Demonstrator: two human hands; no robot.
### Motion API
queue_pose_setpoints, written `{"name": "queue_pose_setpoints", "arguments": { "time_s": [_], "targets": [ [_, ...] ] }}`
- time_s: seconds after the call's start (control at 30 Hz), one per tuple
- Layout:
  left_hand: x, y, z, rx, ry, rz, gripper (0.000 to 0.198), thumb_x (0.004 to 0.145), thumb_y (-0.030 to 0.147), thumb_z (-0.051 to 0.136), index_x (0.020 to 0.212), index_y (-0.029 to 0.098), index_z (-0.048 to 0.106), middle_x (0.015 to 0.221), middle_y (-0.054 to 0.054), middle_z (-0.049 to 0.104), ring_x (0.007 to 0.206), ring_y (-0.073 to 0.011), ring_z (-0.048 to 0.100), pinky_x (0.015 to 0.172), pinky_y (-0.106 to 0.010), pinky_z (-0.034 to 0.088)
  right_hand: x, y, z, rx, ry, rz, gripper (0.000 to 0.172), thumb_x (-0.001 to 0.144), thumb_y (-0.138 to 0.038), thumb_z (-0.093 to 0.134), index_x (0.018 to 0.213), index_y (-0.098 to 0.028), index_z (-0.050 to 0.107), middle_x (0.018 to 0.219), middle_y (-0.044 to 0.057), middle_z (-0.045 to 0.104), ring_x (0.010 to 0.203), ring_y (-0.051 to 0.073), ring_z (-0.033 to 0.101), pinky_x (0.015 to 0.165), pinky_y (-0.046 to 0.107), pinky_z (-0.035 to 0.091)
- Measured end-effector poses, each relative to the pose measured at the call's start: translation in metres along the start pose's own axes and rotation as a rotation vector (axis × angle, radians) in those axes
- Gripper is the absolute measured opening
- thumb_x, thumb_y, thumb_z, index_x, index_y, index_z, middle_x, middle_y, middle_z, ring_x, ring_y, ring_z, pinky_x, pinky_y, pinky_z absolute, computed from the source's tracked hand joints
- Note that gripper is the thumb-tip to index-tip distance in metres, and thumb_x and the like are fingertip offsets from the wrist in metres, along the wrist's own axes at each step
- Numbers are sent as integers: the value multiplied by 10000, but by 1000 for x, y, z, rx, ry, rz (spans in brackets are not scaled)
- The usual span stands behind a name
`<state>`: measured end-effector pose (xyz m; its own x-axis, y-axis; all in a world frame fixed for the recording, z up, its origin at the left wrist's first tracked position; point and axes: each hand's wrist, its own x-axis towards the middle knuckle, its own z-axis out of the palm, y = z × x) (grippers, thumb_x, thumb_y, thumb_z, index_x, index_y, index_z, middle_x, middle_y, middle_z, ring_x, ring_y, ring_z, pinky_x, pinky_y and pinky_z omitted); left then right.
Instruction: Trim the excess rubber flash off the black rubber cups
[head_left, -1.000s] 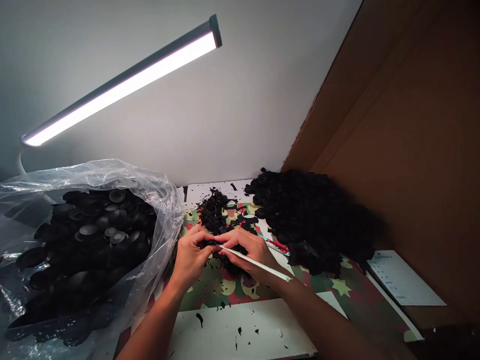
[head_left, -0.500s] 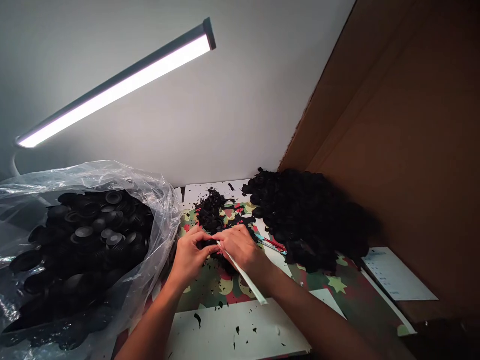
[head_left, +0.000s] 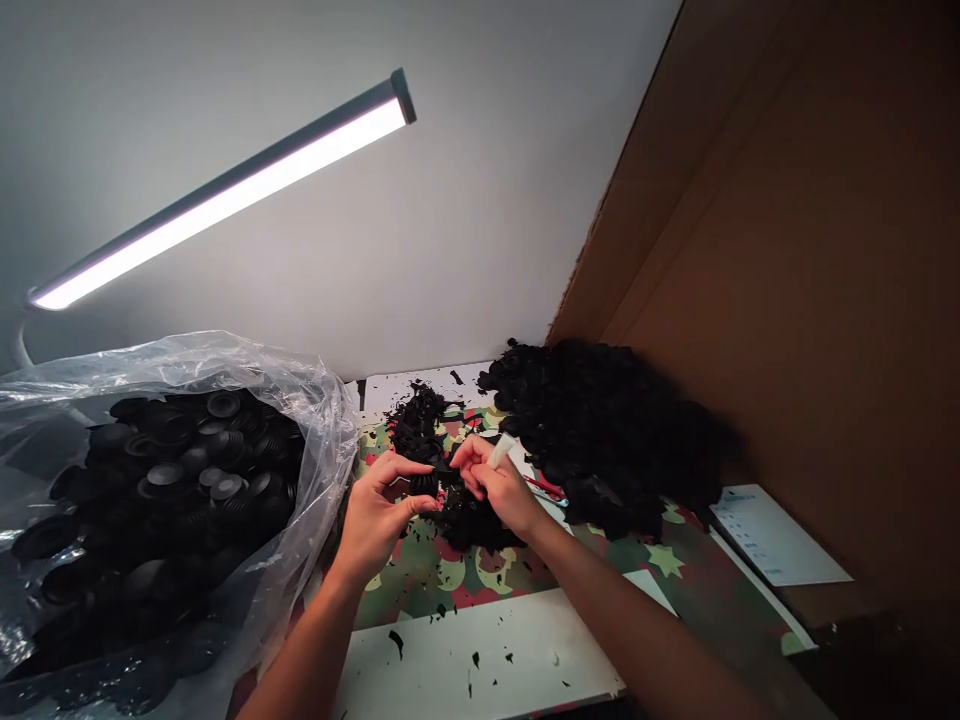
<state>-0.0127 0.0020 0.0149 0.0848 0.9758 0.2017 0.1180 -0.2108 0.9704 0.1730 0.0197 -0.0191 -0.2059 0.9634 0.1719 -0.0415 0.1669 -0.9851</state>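
Just beyond the hands (head_left: 379, 508) (head_left: 506, 490), black scraps (head_left: 417, 412).

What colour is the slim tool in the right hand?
The slim, rod-like tool is off-white; head view shows it best.

White stick (head_left: 501, 450): all but one end hidden in right hand (head_left: 504, 490) | ribbed black piece (head_left: 422, 485): partly covered by left hand's (head_left: 379, 505) fingers | red tool (head_left: 546, 488): too small to tell its kind | black pile (head_left: 600, 440), surface's (head_left: 712, 600) far right corner: right side blurred | card (head_left: 780, 540), right edge: print too small to read | bag (head_left: 328, 415): cut by picture's left edge
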Motion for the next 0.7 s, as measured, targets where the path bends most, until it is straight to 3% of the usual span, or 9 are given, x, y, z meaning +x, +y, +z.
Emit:
{"name": "queue_pose_setpoints", "arguments": {
  "time_s": [0.1, 0.2, 0.4, 0.5, 0.6, 0.7],
  "targets": [
    [0, -1, 1, -29, -3, -9, 272, 582, 310, 909, 815, 217, 802, 793, -29, 633, 754, -180, 597, 660, -277, 528, -5, -6, 8, 93, -87, 87, 322, 881, -491, 507, 758, -200, 570, 531, -82, 311, 483, 101, 260, 471, 248, 211],
    [0, -3, 3, -67, -3, -48, 290, 567, 301, 917, 820, 216, 803, 779, -20, 642, 726, -165, 594, 637, -260, 513, -9, -13, 12, 113, -104, 129, 384, 822, -561, 614, 728, -191, 565, 553, -71, 373, 505, 87, 267, 477, 245, 190],
    [0, -10, 8, -322, -41, -249, 446, 494, 355, 956, 870, 180, 793, 743, -19, 692, 644, -149, 603, 604, -261, 499, -10, -14, 13, 188, -63, 178, 430, 782, -604, 660, 721, -186, 578, 539, -79, 345, 493, 79, 236, 467, 247, 159],
    [0, -12, 9, -419, -57, -321, 522, 438, 376, 980, 863, 155, 773, 738, -27, 702, 600, -130, 591, 572, -246, 476, -10, -11, 12, 189, -67, 171, 446, 782, -624, 665, 729, -187, 598, 536, -73, 366, 486, 81, 244, 460, 247, 168],
    [0, -13, 7, -535, -60, -402, 544, 515, 503, 938, 888, 157, 746, 708, -24, 677, 530, -91, 530, 467, -200, 388, -10, -9, 11, 133, 12, 94, 516, 869, -668, 542, 689, -191, 618, 515, -68, 316, 471, 95, 248, 451, 254, 202],
    [1, -11, 1, -673, -24, -485, 533, 618, 619, 846, 854, 158, 722, 699, -27, 647, 524, -72, 482, 435, -181, 343, -6, -6, 4, -26, 131, -90, 587, 974, -616, 374, 646, -198, 623, 604, -1, 465, 569, 140, 452, 534, 271, 382]
  ]
}}
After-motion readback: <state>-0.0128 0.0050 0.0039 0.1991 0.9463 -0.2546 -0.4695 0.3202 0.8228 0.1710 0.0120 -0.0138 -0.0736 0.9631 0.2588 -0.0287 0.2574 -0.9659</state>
